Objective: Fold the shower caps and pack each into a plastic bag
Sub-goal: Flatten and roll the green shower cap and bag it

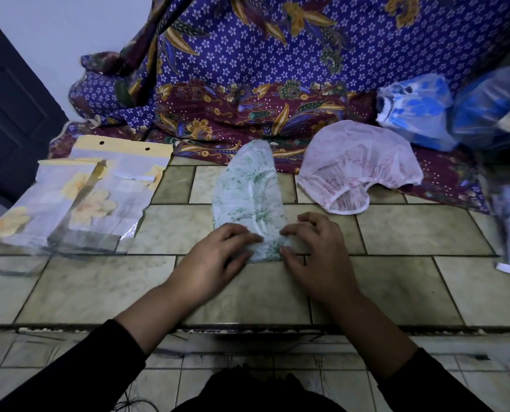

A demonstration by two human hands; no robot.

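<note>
Pinching the near end of the green cap [249, 185], I had my left hand [215, 258] and right hand [317, 251] clamped on it, right of the bags [99, 197].

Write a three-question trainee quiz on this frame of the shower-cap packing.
1. True or false: the left hand and the right hand both hold the near end of the green cap.
2. Where does the pink cap lie? A) right of the green cap; B) tucked under it; C) in the right hand.
3. Fill in: the plastic bags with yellow flower print lie to the ___ of the green cap.

Key: 1 true; 2 A; 3 left.
</note>
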